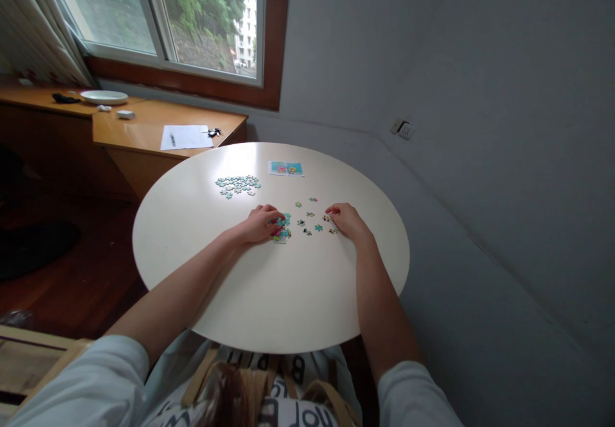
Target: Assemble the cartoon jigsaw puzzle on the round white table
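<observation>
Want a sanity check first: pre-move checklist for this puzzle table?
1. Left hand at the assembled section: ok.
2. Assembled section fully visible: not ok, left hand covers part.
3. Right hand by the loose pieces: ok.
4. Right-hand grip on a piece: cannot tell, too small.
5. Picture card unobstructed: ok.
6. Piece cluster apart from both hands: ok.

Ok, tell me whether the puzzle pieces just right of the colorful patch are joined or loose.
Loose: these puzzle pieces lie apart, with white tabletop showing between them.
</observation>
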`<state>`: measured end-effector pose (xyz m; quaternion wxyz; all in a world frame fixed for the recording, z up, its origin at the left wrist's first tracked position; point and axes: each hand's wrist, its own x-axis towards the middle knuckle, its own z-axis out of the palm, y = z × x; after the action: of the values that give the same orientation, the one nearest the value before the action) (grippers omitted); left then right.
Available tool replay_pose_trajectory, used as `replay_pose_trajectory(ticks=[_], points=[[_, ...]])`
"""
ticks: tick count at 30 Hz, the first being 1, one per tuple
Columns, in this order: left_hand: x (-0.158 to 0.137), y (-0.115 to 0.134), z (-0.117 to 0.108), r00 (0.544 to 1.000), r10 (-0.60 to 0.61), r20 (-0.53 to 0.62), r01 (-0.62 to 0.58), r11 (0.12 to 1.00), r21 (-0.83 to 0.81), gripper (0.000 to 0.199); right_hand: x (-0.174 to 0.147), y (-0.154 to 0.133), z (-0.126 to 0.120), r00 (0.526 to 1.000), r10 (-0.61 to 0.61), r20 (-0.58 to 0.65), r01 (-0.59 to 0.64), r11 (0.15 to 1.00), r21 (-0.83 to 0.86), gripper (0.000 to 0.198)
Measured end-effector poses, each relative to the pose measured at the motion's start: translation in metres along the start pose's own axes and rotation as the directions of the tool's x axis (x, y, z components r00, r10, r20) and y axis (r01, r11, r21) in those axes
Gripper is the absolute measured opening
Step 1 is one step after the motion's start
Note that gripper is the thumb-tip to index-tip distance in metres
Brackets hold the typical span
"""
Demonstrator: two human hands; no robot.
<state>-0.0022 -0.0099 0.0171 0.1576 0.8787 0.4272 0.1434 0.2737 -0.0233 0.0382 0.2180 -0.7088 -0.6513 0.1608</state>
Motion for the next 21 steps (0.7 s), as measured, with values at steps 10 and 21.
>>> replay_pose_trajectory(ticks=[10, 21], points=[[-0.0002, 0.0004, -0.0002, 1.000, -0.003, 0.000, 0.003, 1.000, -0.009, 0.036, 0.0036, 0.0031, 0.0061, 1.000, -0.015, 0.001, 0.015, 1.000, 0.026, 0.023], [0.0007, 0.0009, 0.0003, 1.000, -0.023, 0.006, 0.023, 1.000, -0.013, 0.036, 0.0033, -0.0033, 0.0095, 1.000, -0.013, 0.023, 0.011, 0.998, 0.057, 0.025]])
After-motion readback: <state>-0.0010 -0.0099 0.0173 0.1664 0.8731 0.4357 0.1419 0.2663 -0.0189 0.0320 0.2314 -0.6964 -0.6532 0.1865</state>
